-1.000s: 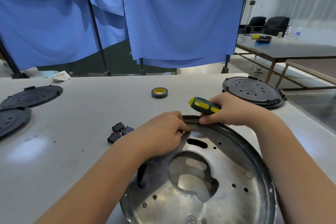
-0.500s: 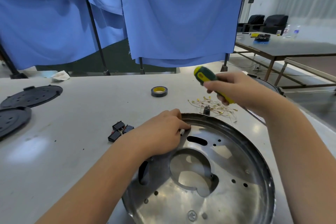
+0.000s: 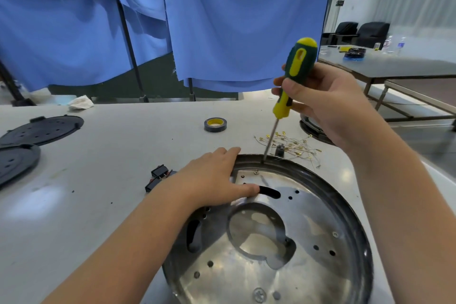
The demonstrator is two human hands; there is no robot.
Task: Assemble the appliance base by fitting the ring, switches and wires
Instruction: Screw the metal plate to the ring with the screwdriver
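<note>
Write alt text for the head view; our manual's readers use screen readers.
A right hand holds a screwdriver upright, tip at the far rim of a round metal base, which the left hand steadies. Wires lie beyond.

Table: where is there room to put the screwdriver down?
Bare table lies between the black lids, tape and switches. It is crowded behind the base, where wires lie.

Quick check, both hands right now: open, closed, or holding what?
Left hand: open, fingers flat on the round metal base plate.
Right hand: closed around the green-and-yellow-handled screwdriver, tip down at the plate's far rim.
</note>
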